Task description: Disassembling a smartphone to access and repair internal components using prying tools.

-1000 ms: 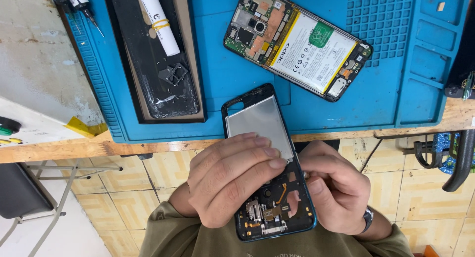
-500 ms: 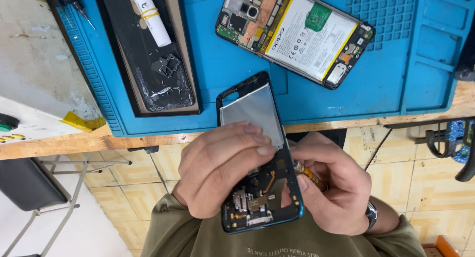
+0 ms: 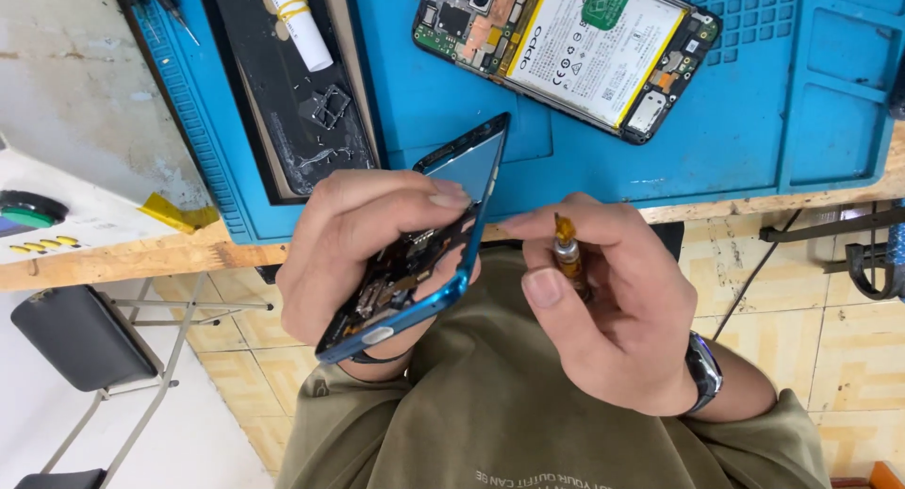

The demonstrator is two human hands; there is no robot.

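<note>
While the left hand clamps a blue phone frame tilted on its long edge, thumb below and fingers curled over the exposed dark circuitry and copper-toned connectors, the right hand pinches a small screwdriver with an amber, translucent tip section just beside the frame. Both are held over the lap, in front of the wooden bench edge. On the ribbed blue rubber mat lies 1 opened phone, flat, with a white battery and green board. A glossy black panel carries a white tube. Bare mat lies between these, and tiled floor shows to the right.
</note>
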